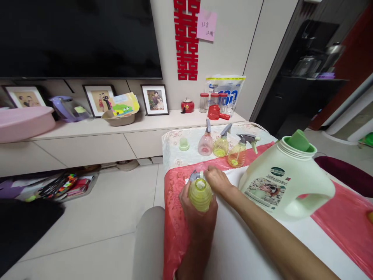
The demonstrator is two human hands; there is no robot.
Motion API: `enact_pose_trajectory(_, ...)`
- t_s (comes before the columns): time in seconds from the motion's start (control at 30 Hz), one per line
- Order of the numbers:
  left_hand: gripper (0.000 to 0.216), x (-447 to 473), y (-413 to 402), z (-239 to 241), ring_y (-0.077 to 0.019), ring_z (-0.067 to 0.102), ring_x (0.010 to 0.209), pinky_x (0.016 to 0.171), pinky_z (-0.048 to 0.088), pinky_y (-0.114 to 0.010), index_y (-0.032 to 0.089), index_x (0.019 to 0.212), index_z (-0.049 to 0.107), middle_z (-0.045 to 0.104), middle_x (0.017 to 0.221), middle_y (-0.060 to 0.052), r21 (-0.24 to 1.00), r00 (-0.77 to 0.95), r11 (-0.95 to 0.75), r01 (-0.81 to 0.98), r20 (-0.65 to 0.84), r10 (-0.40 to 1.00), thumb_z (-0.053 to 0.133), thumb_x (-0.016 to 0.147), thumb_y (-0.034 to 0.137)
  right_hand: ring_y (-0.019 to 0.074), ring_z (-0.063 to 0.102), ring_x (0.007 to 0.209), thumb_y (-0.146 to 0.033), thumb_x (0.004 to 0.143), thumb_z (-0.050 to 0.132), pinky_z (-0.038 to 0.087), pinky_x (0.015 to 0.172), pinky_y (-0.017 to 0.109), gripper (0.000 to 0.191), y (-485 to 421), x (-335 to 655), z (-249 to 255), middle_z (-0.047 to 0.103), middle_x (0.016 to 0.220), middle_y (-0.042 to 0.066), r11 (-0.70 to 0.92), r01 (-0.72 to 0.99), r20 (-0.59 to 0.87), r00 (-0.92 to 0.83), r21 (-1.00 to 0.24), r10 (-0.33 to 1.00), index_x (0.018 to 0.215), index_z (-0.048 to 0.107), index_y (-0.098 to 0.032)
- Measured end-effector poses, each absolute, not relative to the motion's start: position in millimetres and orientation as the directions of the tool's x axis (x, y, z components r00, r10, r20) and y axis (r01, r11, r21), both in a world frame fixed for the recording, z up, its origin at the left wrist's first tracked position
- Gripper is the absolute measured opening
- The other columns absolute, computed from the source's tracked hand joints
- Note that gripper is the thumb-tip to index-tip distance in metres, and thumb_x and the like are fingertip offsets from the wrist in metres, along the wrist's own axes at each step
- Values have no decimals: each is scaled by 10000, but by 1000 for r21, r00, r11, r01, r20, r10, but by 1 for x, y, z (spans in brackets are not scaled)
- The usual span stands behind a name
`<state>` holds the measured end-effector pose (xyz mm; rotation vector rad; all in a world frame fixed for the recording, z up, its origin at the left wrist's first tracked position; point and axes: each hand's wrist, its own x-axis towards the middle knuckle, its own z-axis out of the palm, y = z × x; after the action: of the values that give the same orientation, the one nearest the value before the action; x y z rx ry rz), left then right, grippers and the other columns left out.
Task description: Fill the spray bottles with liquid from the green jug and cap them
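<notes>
Closest to us is our own forearm, running up to the right hand (217, 179), whose fingers pinch the grey trigger spray head (194, 175) on top of the small round yellow-green plastic spray bottle (200, 193). The left hand (198, 217) wraps around that bottle from below, fingers closed on its belly, holding it over the near edge of the surface (250, 241) with its pink-red cloth and white sheet.

Taking that bottle as our landmark: just to its right stands the big pale-green detergent jug (287, 177) with its green cap sitting loose-looking in the neck. Behind the bottle, further along the surface, three more small spray bottles line up: a pink one (205, 143), a yellow-green one (221, 146) and an amber one (238, 153). Behind and slightly left sits a small pale-green cap (183, 144).

What could go wrong, we reckon: the bottle hangs right at the edge, so a slip while twisting the head could drop it to the floor. Our right elbow is also near the jug, and a bump might tip it over.
</notes>
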<state>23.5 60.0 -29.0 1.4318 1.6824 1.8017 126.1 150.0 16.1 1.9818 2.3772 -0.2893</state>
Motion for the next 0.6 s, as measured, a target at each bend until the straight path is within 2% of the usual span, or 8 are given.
enact_pose_trajectory(0.17,715,22,58,-27,-341,603,1202,1038,508,-543,190,1379,445,593,1254,-155,842,-433,-320,434,507,745,765,748,292,209,635,1077,-417,983,628,569,927,426,371,160,129,35,630,1225,96,121,977,-101,-140,-175,985,1241,617,-151)
enact_pose_trajectory(0.33,708,29,58,-30,-333,597,1196,1032,511,-550,190,1380,439,581,1249,-146,851,-439,-313,421,494,751,739,743,254,190,643,1019,-419,987,623,570,901,407,330,164,141,80,653,1136,76,105,914,116,-65,-391,991,1163,637,-141)
enact_pose_trajectory(0.4,703,31,58,-33,-335,598,1184,1022,515,-561,187,1366,452,583,1254,-149,870,-417,-297,393,456,786,730,721,224,162,645,925,-399,987,622,568,854,372,275,158,147,103,663,1010,47,144,849,240,-21,-509,970,1046,651,-132)
enact_pose_trajectory(0.5,713,36,57,-35,-336,606,1167,1011,519,-575,191,1348,466,599,1244,-143,899,-349,-259,353,383,855,726,684,183,114,603,668,-329,965,603,537,688,289,218,140,157,135,615,744,-10,260,681,412,68,-685,909,853,639,-145)
enact_pose_trajectory(0.6,736,40,55,-36,-336,610,1174,1027,513,-572,208,1344,471,615,1234,-128,921,-283,-224,319,318,905,730,657,154,93,579,598,-364,913,612,514,585,246,196,115,162,160,624,759,-12,411,474,535,159,-778,830,888,655,-175)
